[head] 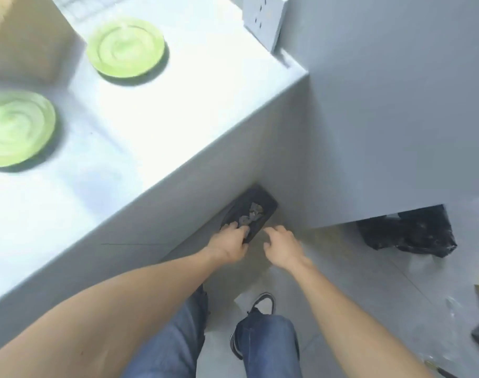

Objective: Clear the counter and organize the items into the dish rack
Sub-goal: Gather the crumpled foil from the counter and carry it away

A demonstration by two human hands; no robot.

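- Head view: left hand (228, 242) grips the near end of a dark tray (249, 214) at floor level; right hand (283, 245) hovers just beside it, fingers spread, holding nothing.
- Step, as judged: lifting the tray, which carries grey crumpled debris (253, 212); next move needs a level, two-handed raise.
- Two green plates (125, 47) (15, 128), glossy and round, lie well above and left of the hands on the smooth white surface (151, 126).
- Dish rack: not clearly visible.

Counter (178, 110) centre free (two plates (125, 47) left).
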